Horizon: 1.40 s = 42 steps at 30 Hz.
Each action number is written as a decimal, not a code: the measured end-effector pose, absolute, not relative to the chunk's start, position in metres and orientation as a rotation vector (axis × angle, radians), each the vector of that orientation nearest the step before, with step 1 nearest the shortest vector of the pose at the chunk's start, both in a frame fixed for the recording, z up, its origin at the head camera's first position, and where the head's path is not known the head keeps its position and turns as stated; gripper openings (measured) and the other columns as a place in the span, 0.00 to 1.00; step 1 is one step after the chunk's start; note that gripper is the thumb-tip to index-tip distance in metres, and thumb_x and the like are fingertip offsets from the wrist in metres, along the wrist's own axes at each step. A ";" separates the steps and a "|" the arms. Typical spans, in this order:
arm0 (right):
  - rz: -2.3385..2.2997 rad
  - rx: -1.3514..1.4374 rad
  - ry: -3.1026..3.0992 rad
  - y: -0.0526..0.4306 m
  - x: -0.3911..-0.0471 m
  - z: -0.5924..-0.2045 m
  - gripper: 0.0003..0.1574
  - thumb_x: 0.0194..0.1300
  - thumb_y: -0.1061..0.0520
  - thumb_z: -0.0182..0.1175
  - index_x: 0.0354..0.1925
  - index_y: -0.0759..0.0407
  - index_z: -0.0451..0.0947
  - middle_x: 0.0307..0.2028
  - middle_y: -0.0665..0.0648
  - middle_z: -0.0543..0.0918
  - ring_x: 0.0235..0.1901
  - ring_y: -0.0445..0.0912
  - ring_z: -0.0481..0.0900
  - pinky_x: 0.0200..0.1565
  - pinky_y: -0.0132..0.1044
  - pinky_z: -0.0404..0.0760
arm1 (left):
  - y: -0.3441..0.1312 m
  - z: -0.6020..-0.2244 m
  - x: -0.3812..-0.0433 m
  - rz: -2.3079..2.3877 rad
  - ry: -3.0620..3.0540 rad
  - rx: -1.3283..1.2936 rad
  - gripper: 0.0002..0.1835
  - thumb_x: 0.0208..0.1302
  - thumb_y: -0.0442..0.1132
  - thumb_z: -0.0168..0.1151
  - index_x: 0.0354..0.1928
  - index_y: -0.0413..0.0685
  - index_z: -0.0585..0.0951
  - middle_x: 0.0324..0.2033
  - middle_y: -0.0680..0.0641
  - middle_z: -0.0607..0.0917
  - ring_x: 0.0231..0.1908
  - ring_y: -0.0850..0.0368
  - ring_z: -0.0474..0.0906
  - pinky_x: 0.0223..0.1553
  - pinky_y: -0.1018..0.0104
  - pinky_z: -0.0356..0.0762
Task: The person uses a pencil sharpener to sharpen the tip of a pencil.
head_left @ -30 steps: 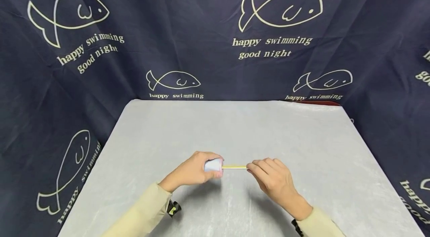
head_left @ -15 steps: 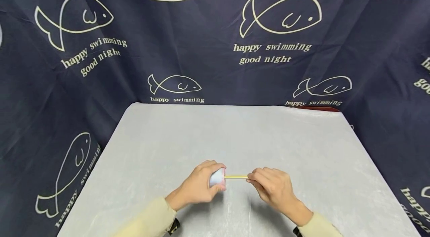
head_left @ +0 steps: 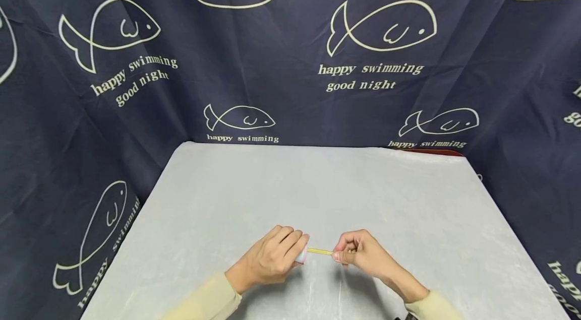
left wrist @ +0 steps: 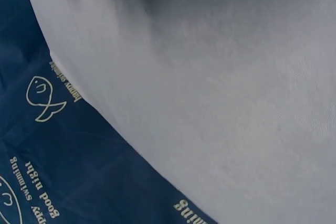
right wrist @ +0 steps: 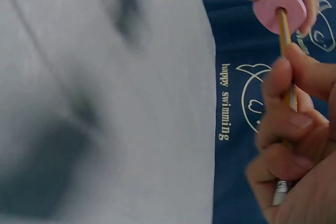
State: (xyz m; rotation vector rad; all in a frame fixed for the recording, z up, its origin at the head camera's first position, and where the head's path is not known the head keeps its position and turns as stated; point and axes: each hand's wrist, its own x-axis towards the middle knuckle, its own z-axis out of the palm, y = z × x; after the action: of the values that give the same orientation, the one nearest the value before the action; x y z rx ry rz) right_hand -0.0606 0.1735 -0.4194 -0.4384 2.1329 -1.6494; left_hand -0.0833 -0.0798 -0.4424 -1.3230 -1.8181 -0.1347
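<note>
My left hand (head_left: pixel 271 258) wraps around a small pencil sharpener (head_left: pixel 301 256), knuckles upward, hiding most of its body. In the right wrist view the sharpener's round pink end (right wrist: pixel 265 12) faces my right hand. A yellow pencil (head_left: pixel 320 251) runs into the hole in that end; its tip is hidden inside. My right hand (head_left: pixel 366 255) pinches the pencil between thumb and forefinger, a short way from the sharpener. Below the curled fingers of that hand, the pencil's silvery end (right wrist: pixel 281 192) shows. Neither hand nor sharpener can be seen in the left wrist view.
Both hands are over a table with a pale grey cover (head_left: pixel 281 184). Dark blue curtains (head_left: pixel 290 58) printed with fish and lettering hang behind it and along the sides. A strip of red edge (head_left: pixel 436 151) shows at the back right.
The left hand has rolled over the sharpener, so its knuckles now cover most of it. My right hand has turned, bringing thumb and fingertips into sight. The pencil stays in the sharpener.
</note>
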 end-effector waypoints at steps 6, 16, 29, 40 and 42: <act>-1.556 -0.472 2.241 0.174 -0.059 -0.419 0.10 0.60 0.61 0.63 0.29 0.69 0.78 0.18 0.50 0.78 0.15 0.32 0.63 0.17 0.25 0.60 | -0.080 -0.440 -0.084 -0.132 -1.849 -1.329 0.20 0.71 0.45 0.44 0.45 0.36 0.79 0.34 0.47 0.82 0.34 0.55 0.77 0.36 0.68 0.77; -1.199 -0.899 3.073 0.167 -0.054 -0.427 0.17 0.50 0.62 0.71 0.33 0.46 0.74 0.24 0.38 0.79 0.20 0.27 0.65 0.21 0.23 0.65 | -0.087 -0.435 -0.091 -0.582 -2.281 -1.322 0.28 0.46 0.45 0.72 0.48 0.37 0.78 0.38 0.48 0.82 0.36 0.59 0.76 0.36 0.72 0.76; -0.835 -1.856 3.564 0.158 -0.064 -0.428 0.19 0.72 0.59 0.48 0.28 0.61 0.81 0.24 0.50 0.80 0.19 0.40 0.71 0.21 0.23 0.63 | -0.095 -0.424 -0.099 -1.493 -2.754 -1.205 0.11 0.57 0.41 0.67 0.41 0.46 0.82 0.30 0.51 0.84 0.26 0.70 0.72 0.27 0.74 0.73; -1.321 -1.245 3.306 0.160 -0.047 -0.427 0.11 0.62 0.52 0.63 0.23 0.51 0.81 0.17 0.42 0.78 0.14 0.29 0.61 0.16 0.18 0.58 | -0.084 -0.432 -0.087 -0.990 -2.416 -1.425 0.23 0.52 0.44 0.70 0.48 0.40 0.79 0.36 0.50 0.82 0.34 0.63 0.74 0.34 0.76 0.74; -1.492 -0.877 2.935 0.166 -0.045 -0.423 0.07 0.56 0.55 0.67 0.23 0.53 0.81 0.16 0.43 0.77 0.14 0.28 0.61 0.15 0.20 0.61 | -0.081 -0.435 -0.085 -0.705 -2.213 -1.449 0.25 0.54 0.47 0.68 0.49 0.37 0.77 0.36 0.49 0.81 0.35 0.59 0.75 0.38 0.73 0.75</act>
State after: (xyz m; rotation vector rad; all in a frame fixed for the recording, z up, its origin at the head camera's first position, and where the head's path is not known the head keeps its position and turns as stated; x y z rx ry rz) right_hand -0.0447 0.1657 -0.4225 -0.8766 2.9354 -1.4923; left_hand -0.0852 -0.0807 -0.4347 -1.4489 -2.2132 -0.7045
